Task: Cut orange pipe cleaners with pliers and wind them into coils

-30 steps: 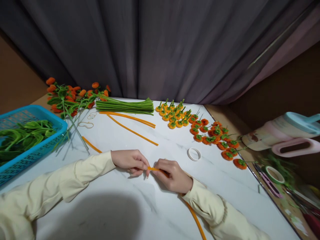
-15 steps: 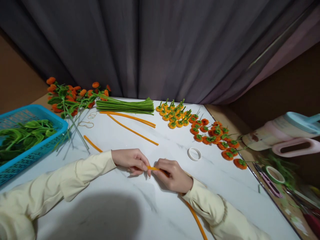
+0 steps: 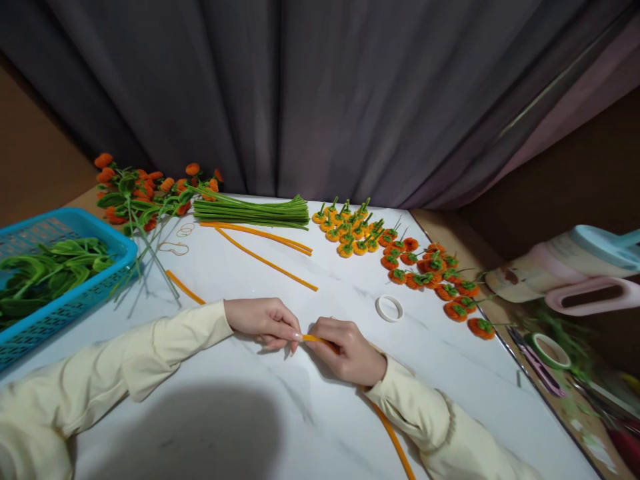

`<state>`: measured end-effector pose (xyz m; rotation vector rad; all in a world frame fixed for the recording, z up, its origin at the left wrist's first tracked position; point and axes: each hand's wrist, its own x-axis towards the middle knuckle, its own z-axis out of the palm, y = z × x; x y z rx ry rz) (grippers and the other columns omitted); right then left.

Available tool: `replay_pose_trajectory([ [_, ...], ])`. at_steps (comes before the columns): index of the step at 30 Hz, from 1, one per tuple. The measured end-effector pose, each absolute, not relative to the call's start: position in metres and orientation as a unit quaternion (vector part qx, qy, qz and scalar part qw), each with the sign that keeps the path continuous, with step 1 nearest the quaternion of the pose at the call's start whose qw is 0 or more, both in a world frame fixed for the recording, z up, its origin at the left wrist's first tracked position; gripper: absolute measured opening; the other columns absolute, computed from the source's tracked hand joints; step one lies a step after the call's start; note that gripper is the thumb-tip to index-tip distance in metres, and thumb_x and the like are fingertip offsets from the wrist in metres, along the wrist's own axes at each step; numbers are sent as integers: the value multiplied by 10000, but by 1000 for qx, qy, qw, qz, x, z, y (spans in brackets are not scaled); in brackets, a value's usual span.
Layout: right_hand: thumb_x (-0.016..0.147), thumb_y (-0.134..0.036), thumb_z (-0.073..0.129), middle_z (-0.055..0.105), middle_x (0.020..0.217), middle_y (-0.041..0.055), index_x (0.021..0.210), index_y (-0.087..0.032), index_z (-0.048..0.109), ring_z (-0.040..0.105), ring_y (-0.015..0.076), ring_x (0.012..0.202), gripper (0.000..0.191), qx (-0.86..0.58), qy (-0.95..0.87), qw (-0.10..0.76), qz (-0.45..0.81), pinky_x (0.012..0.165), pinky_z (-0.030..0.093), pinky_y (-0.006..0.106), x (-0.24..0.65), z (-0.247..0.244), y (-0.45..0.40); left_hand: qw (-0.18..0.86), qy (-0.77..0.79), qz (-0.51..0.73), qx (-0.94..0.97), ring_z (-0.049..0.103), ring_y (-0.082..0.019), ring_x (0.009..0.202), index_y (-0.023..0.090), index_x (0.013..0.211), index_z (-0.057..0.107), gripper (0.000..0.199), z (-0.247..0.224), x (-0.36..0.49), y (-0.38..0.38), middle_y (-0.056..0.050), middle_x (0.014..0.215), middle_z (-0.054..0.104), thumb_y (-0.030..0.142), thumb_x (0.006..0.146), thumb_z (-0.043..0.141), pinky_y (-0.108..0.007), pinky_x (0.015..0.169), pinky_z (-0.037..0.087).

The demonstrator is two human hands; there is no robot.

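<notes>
Between my two hands a short stretch of orange pipe cleaner shows, just above the white marble-patterned table. My left hand pinches it between thumb and fingers. On its other side my right hand is closed round it, fingers curled and palm hidden. An orange length sticks out beyond my left sleeve, and another runs from under my right wrist to the near edge; whether all are one piece I cannot tell. More orange pipe cleaners lie farther back, below a bundle of green pipe cleaners.
Yellow pipe-cleaner pumpkins and orange ones line the back right. A white ring lies nearer. At left stands a blue basket of green leaves, with orange flowers behind. A tumbler and pink-handled scissors are at right.
The fingers of my left hand have shifted slightly right along the orange pipe cleaner, closer to my right hand. My right hand has stayed nearly still.
</notes>
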<state>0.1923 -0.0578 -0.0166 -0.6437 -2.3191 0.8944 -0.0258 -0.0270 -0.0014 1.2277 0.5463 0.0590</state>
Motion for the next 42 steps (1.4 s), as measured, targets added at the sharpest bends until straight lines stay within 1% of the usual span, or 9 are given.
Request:
replay_pose_trajectory([
  [5,993,-338,360,494,639,31,718,-162,538,450,128,575,372,-243,-867,283,331,564,364,245,192,-17,-58,789,237,27,566,286,-37,371,96,807,606,343,-1,-26,-27,54,469,441,430,869,561,-184,375,192],
  [10,979,-363,369,479,629,28,687,-149,537,420,117,569,400,-245,-859,282,349,556,349,245,193,-12,-58,781,246,28,574,302,-39,367,97,796,597,359,-1,-25,-27,59,459,436,450,855,574,-183,381,209],
  [16,915,-538,478,448,542,-22,788,-120,650,326,70,474,470,-302,-785,225,493,444,268,198,189,-5,-62,755,273,40,595,301,-34,372,103,767,591,392,0,-23,-30,58,460,453,490,826,600,-176,380,202],
  [19,925,-557,455,478,521,-18,791,-113,652,353,62,448,503,-317,-735,214,560,425,284,177,187,-6,-62,757,268,40,594,305,-37,376,96,790,606,405,0,-23,-30,58,461,444,499,826,597,-184,381,193],
  [24,924,-554,465,532,556,-5,834,-108,639,364,48,403,487,-276,-687,174,650,401,301,163,190,-9,-58,773,244,27,585,301,-38,372,76,850,635,392,-2,-25,-30,54,469,437,462,858,571,-197,385,185],
  [27,921,-543,479,530,562,-2,815,-103,624,375,46,404,475,-273,-668,173,671,393,301,156,191,-10,-57,781,223,28,582,287,-35,369,66,909,648,383,-3,-26,-29,44,496,456,434,879,549,-202,382,174],
  [32,908,-541,499,551,603,11,813,-105,608,401,46,407,459,-270,-646,178,692,382,303,154,192,-10,-56,799,210,30,563,311,-42,391,60,977,654,355,-2,-28,-27,23,525,489,389,879,561,-206,399,169],
  [37,904,-539,503,549,597,13,810,-103,601,394,45,406,457,-276,-644,177,691,393,310,158,192,-11,-57,808,215,35,548,267,-35,379,56,974,668,326,-2,-29,-27,16,521,504,350,866,576,-213,398,148],
  [42,904,-544,495,551,597,13,803,-107,607,396,47,407,463,-283,-652,173,682,393,308,159,192,-9,-56,800,222,34,556,282,-38,377,56,975,669,339,-3,-28,-28,26,501,490,361,870,566,-206,394,153],
])
